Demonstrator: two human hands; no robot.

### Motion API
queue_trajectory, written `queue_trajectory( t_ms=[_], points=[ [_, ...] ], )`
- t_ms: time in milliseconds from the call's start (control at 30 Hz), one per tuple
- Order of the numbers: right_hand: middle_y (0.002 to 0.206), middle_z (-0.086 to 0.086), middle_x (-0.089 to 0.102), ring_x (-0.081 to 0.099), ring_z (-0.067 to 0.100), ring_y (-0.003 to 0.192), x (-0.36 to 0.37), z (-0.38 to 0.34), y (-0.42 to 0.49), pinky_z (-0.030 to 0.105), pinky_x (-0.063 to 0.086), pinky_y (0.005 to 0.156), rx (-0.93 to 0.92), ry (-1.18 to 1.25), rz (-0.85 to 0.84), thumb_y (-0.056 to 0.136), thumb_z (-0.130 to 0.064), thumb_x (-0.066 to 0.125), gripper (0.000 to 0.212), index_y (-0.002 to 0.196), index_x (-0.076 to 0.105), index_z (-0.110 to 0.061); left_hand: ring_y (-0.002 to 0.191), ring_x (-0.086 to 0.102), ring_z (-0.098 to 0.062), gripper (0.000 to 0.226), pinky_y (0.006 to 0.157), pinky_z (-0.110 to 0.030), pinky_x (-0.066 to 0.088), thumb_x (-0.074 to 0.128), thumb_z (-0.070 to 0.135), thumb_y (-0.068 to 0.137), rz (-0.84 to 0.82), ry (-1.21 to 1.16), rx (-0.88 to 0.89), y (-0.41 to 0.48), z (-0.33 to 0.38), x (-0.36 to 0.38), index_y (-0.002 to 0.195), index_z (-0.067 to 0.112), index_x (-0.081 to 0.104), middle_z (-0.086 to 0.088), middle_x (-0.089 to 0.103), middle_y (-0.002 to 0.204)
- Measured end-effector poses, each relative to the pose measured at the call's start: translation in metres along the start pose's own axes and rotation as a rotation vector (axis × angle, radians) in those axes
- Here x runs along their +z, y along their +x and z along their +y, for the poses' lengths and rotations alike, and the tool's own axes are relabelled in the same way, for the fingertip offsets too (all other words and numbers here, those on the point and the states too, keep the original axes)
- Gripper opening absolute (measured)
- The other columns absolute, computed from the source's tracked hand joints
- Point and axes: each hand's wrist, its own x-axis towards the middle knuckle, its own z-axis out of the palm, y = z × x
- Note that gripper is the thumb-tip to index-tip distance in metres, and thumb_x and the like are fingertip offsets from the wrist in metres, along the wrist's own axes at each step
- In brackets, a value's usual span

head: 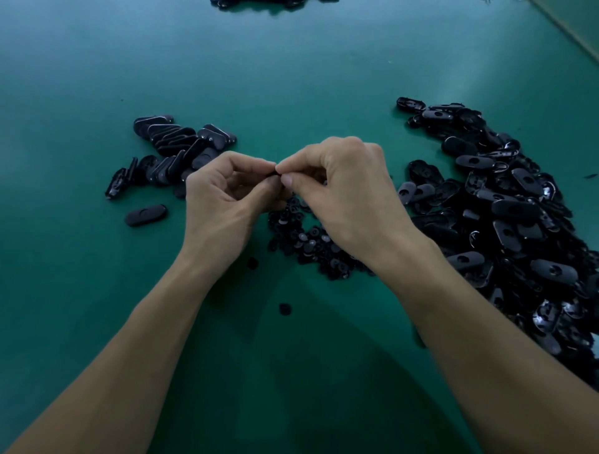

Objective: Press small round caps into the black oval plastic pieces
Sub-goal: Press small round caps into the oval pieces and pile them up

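My left hand [223,201] and my right hand [343,191] meet fingertip to fingertip above the table's middle. Between them they pinch a small black piece [274,175], mostly hidden by the fingers; I cannot tell whether it is an oval piece, a cap, or both. A heap of small round caps [311,241] lies just below the hands. A large pile of black oval pieces [505,207] spreads along the right. A smaller, neater pile of oval pieces [175,145] sits at the left, behind my left hand.
One oval piece [146,215] lies alone at the left. Two stray caps [252,263] [284,308] rest between my forearms. The green table [97,291] stretches all round. Another dark pile [259,4] shows at the far edge.
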Motion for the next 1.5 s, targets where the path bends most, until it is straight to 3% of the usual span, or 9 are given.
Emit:
queue_trajectory(
  t_ms=[133, 333, 467, 633, 767, 1033, 1200, 1300, 1500],
  points=[
    [0.089, -0.005, 0.076, 0.07, 0.005, 0.084, 0.0064, 0.0002, -0.0013, 0.023, 0.057, 0.081, 0.034, 0.014, 0.03, 0.091, -0.011, 0.067, 0.019, 0.101, 0.079, -0.021, 0.076, 0.075, -0.021, 0.012, 0.075, -0.037, 0.062, 0.072, -0.002, 0.088, -0.004, 0.01, 0.0, -0.0003, -0.0004, -0.0001, 0.092, 0.008, 0.066, -0.004, 0.076, 0.083],
    [0.078, -0.007, 0.071, 0.067, 0.011, 0.079, 0.0095, 0.0015, -0.0022, 0.031, 0.057, 0.075, 0.072, 0.005, 0.071, 0.089, -0.013, 0.067, 0.008, 0.092, 0.073, -0.018, 0.074, 0.074, -0.018, 0.015, 0.075, -0.034, 0.062, 0.071, -0.003, 0.088, -0.012, 0.009, -0.002, 0.0009, 0.0007, -0.0008, 0.091, 0.01, 0.067, 0.0, 0.076, 0.08],
    [0.074, -0.01, 0.069, 0.065, 0.004, 0.072, 0.0091, 0.0014, -0.003, 0.023, 0.054, 0.071, 0.071, 0.002, 0.097, 0.088, -0.013, 0.068, 0.008, 0.087, 0.073, -0.019, 0.073, 0.072, -0.014, 0.017, 0.075, -0.029, 0.06, 0.071, -0.004, 0.087, -0.018, 0.012, 0.005, 0.0005, 0.0012, 0.001, 0.089, 0.012, 0.067, 0.003, 0.075, 0.079],
    [0.071, -0.012, 0.067, 0.064, -0.001, 0.066, 0.011, 0.0003, -0.0043, 0.01, 0.05, 0.063, 0.096, 0.045, 0.081, 0.088, -0.013, 0.068, 0.009, 0.085, 0.071, -0.022, 0.073, 0.071, -0.013, 0.018, 0.077, -0.033, 0.061, 0.07, -0.005, 0.087, -0.004, 0.007, 0.016, 0.0005, 0.0025, 0.0004, 0.09, 0.012, 0.066, 0.004, 0.074, 0.078],
    [0.074, -0.01, 0.068, 0.064, 0.003, 0.069, 0.0114, 0.0007, -0.0042, 0.019, 0.054, 0.067, 0.099, 0.011, 0.109, 0.089, -0.015, 0.067, 0.007, 0.088, 0.07, -0.021, 0.072, 0.071, -0.013, 0.017, 0.075, -0.031, 0.061, 0.07, -0.006, 0.087, -0.006, 0.007, 0.012, 0.0003, 0.0033, 0.0006, 0.09, 0.011, 0.066, 0.003, 0.074, 0.077],
    [0.076, -0.009, 0.069, 0.065, 0.005, 0.073, 0.0089, -0.0012, -0.0037, 0.02, 0.054, 0.072, 0.082, -0.01, 0.073, 0.091, -0.014, 0.068, 0.008, 0.091, 0.073, -0.019, 0.075, 0.072, -0.014, 0.018, 0.077, -0.031, 0.061, 0.071, -0.006, 0.085, 0.006, -0.012, 0.0, -0.0002, 0.0029, 0.0003, 0.089, 0.011, 0.069, 0.002, 0.075, 0.079],
    [0.07, -0.017, 0.063, 0.061, -0.004, 0.067, 0.0069, -0.001, -0.0025, 0.005, 0.046, 0.065, 0.098, 0.043, 0.077, 0.09, -0.011, 0.068, 0.009, 0.09, 0.073, -0.017, 0.073, 0.072, -0.011, 0.015, 0.074, -0.028, 0.06, 0.07, -0.006, 0.086, 0.039, -0.055, 0.003, 0.0002, 0.0037, 0.0023, 0.092, 0.008, 0.069, 0.003, 0.075, 0.077],
    [0.07, -0.016, 0.063, 0.062, -0.006, 0.069, 0.0078, -0.0022, -0.0048, 0.003, 0.044, 0.061, 0.092, 0.069, 0.074, 0.09, -0.009, 0.067, 0.009, 0.089, 0.072, -0.016, 0.075, 0.072, -0.014, 0.015, 0.076, -0.031, 0.061, 0.071, -0.005, 0.085, 0.043, -0.063, 0.0, 0.0, 0.0042, 0.0022, 0.092, 0.008, 0.07, 0.001, 0.076, 0.079],
    [0.077, -0.009, 0.069, 0.064, 0.001, 0.07, 0.0109, -0.0021, -0.0052, 0.016, 0.054, 0.067, 0.079, 0.007, 0.08, 0.092, -0.012, 0.064, 0.01, 0.093, 0.071, -0.019, 0.076, 0.072, -0.015, 0.015, 0.077, -0.032, 0.061, 0.071, -0.005, 0.085, 0.023, -0.061, -0.005, -0.0007, 0.0043, 0.0028, 0.092, 0.009, 0.071, 0.0, 0.076, 0.081]
  ],
)
